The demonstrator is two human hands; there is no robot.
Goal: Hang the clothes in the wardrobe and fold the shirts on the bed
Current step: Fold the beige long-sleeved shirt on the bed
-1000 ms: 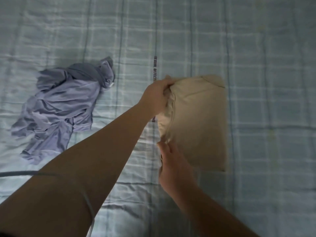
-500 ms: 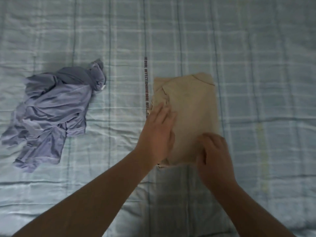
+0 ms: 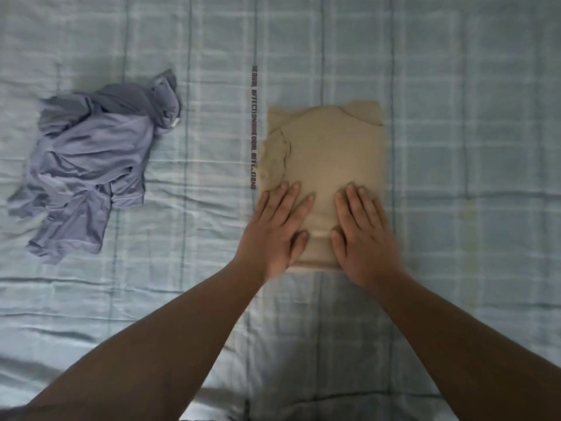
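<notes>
The left hand (image 3: 274, 230) lies flat, palm down, fingers straight and spread, on the near left part of the folded beige shirt (image 3: 329, 159); its outer fingers run over the shirt's left edge. The right hand (image 3: 364, 235) lies flat the same way on the near right part, fingers straight and close together, its edge slightly blurred. The two thumbs point toward each other with a strip of beige cloth between them. The shirt is a neat rectangle reaching away from the fingertips, its collar end farthest off. It rests on the pale blue checked bed sheet (image 3: 455, 86). Just left of it runs a line of printed lettering (image 3: 253, 129). Well apart to the left lies a crumpled lavender garment (image 3: 88, 165), unfolded.
</notes>
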